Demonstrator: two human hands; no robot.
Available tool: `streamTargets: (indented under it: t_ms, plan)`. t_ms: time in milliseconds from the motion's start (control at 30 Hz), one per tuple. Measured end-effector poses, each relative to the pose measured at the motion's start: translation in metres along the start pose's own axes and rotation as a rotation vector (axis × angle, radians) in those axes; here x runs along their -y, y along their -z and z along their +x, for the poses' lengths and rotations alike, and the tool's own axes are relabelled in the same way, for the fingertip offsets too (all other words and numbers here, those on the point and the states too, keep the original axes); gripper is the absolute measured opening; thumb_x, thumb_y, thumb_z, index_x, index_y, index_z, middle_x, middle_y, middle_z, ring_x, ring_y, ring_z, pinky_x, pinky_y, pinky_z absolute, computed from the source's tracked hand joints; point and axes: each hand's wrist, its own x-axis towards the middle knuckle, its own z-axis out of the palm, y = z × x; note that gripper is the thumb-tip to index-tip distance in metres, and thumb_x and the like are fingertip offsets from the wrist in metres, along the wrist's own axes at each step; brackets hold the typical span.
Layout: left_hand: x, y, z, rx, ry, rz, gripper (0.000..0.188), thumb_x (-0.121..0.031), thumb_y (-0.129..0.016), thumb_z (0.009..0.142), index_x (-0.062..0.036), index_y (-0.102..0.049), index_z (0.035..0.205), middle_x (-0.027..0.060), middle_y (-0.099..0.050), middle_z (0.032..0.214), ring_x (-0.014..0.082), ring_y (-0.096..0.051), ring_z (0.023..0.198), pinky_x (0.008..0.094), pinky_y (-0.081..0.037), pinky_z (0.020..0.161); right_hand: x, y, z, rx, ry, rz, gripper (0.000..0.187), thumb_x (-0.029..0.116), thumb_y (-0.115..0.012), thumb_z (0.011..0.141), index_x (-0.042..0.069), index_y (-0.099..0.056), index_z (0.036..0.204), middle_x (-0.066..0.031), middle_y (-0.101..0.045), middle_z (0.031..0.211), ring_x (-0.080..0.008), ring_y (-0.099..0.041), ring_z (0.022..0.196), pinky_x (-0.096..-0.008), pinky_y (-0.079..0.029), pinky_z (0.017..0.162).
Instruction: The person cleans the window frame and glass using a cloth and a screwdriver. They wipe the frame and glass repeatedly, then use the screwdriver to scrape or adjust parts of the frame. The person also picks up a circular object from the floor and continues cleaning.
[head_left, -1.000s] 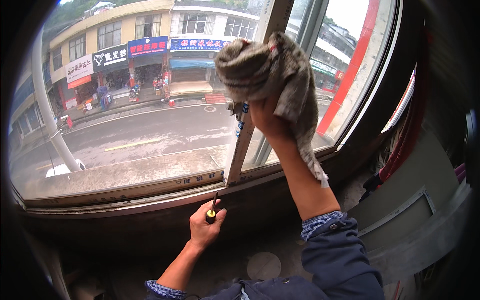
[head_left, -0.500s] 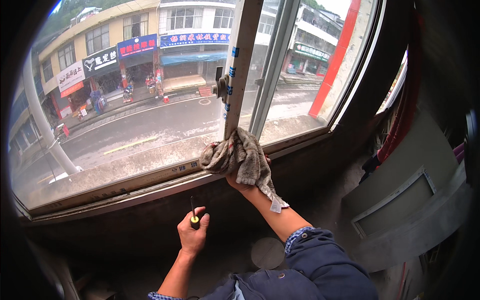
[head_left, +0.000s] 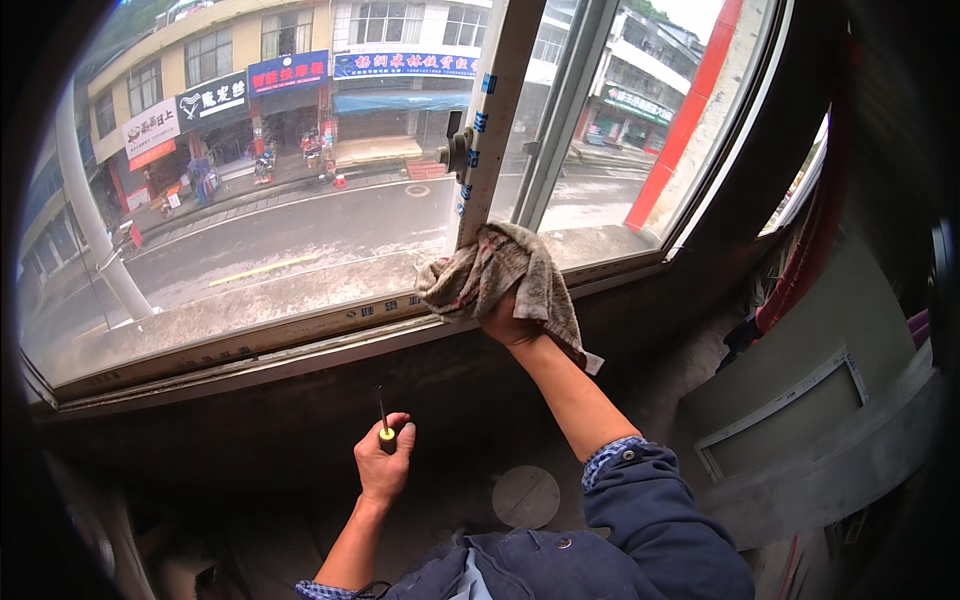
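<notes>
I have my left hand [head_left: 382,464] wrapped around a screwdriver [head_left: 387,438], shaft pointing toward the window [head_left: 285,346]. Beyond, my right hand [head_left: 511,323], nearer the post [head_left: 503,85], clutches a cloth [head_left: 500,272] bunched at its foot, fingertips hidden. Blue printed labels [head_left: 481,122] climb the post; lettered signs [head_left: 405,66] hang across the street [head_left: 330,212].

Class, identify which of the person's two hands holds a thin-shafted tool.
The left hand, the lower one: it grips a tool with yellow on its handle. The right hand instead holds a bunched cloth.
</notes>
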Motion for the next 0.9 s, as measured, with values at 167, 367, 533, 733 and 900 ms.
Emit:
streamTargets:
  t_ms: [167,367,533,733,900]
  plan:
    - [-0.003,-0.014,-0.007,0.022,0.029,0.029,0.027,-0.022,-0.080,0.097,0.0005,-0.076,0.111,0.0064,-0.076,0.088,0.0120,-0.067,0.077,0.0277,-0.054,0.073,0.009,-0.012,0.012,-0.122,-0.189,0.426,0.055,0.024,-0.083,0.084,0.003,-0.063,0.131,-0.0190,-0.067,0.126,-0.0401,-0.061,0.124,-0.0509,-0.047,0.109]
    - [-0.001,-0.015,-0.006,-0.049,0.051,0.035,0.025,-0.020,-0.079,0.098,0.0004,-0.076,0.111,0.0069,-0.075,0.088,0.0117,-0.068,0.077,0.0274,-0.054,0.072,0.018,-0.033,-0.015,-0.058,-0.148,0.403,0.045,0.029,-0.073,0.091,0.003,-0.065,0.127,-0.0194,-0.068,0.123,-0.0409,-0.062,0.118,-0.0501,-0.048,0.104]
    - [-0.002,0.004,-0.010,-0.016,0.115,0.084,0.023,-0.018,-0.076,0.101,0.0011,-0.075,0.114,0.0030,-0.074,0.091,0.0097,-0.070,0.081,0.0249,-0.056,0.074,0.032,0.004,0.017,-0.142,0.038,0.277,0.049,0.021,-0.083,0.083,0.000,-0.068,0.125,-0.0193,-0.069,0.121,-0.0408,-0.065,0.115,-0.0483,-0.051,0.101]
    - [0.022,0.019,0.000,0.084,0.094,0.095,0.030,-0.023,-0.078,0.100,0.0002,-0.074,0.118,0.0037,-0.074,0.087,0.0102,-0.070,0.079,0.0267,-0.057,0.072,0.055,0.026,0.055,-0.242,0.139,0.182,0.056,0.019,-0.089,0.082,-0.001,-0.066,0.129,-0.0202,-0.068,0.122,-0.0392,-0.066,0.114,-0.0486,-0.050,0.104]
    - [0.019,0.063,0.006,0.294,0.143,0.136,0.038,-0.030,-0.082,0.096,0.0002,-0.075,0.117,0.0131,-0.080,0.100,0.0205,-0.077,0.091,0.0341,-0.060,0.084,0.071,0.007,0.058,0.034,0.114,-0.143,0.041,0.018,-0.089,0.078,0.004,-0.075,0.114,-0.0166,-0.073,0.115,-0.0387,-0.068,0.109,-0.0465,-0.054,0.098]
